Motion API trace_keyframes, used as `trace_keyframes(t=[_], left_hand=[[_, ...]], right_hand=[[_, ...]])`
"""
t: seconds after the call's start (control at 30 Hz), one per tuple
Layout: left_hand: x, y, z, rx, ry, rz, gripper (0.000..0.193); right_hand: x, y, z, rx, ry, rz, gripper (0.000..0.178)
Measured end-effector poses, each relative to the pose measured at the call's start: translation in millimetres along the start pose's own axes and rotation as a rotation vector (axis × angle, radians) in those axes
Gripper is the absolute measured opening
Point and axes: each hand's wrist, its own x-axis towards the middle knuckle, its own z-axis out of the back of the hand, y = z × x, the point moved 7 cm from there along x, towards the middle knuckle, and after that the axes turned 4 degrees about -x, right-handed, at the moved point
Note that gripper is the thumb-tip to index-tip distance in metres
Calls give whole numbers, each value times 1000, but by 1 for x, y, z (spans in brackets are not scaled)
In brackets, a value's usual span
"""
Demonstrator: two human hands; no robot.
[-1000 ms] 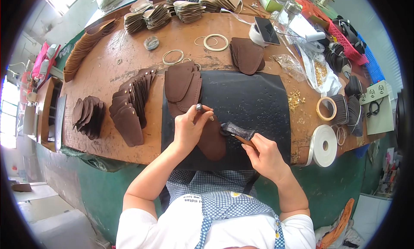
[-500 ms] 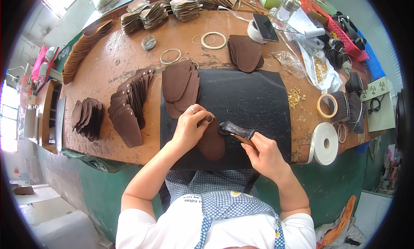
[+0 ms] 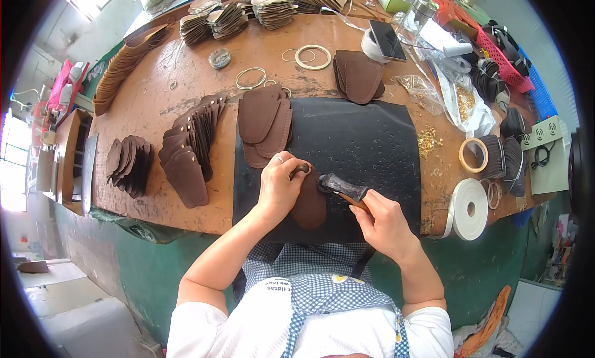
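In my left hand [image 3: 280,183], fingers closed, is a short dark metal punch [image 3: 302,168]. It is held over the upper part of a brown leather piece [image 3: 310,206], which lies on a black mat [image 3: 365,135]. My right hand [image 3: 383,218] grips a hammer [image 3: 344,187] with a dark head and a wooden handle. The hammer's head hovers over or rests at the leather's right edge, close to the punch; contact I cannot tell. The punch's lower tip is hidden by my fingers. Stitched brown leather pieces [image 3: 265,122] lie overlapped at the mat's upper left.
Fanned leather pieces with gold studs [image 3: 189,163] and a smaller dark stack [image 3: 129,166] lie left. More leather pieces [image 3: 359,76] sit beyond the mat. Loose gold studs [image 3: 427,141], a white tape roll [image 3: 470,209] and a masking tape ring [image 3: 473,154] are right. A phone [image 3: 387,40] lies behind.
The whole view has shifted slightly, so the table appears a little further right. My left hand has turned a little with the punch. The hammer stays close to the punch.
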Motion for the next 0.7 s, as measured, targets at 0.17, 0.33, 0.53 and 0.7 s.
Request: trace_keyframes(t=[0.17, 0.33, 0.53, 0.7], left_hand=[[-6, 0, -2, 53, -87, -50, 13], [0, -8, 11, -88, 10, 50, 20], [-15, 10, 57, -75, -184, -37, 14], [-36, 4, 74, 157, -263, -69, 14]], right_hand=[[0, 3, 2, -20, -11, 16, 27], [-2, -2, -1, -15, -15, 10, 27], [-1, 2, 0, 6, -19, 8, 26], [0, -1, 0, 1, -4, -10, 25]])
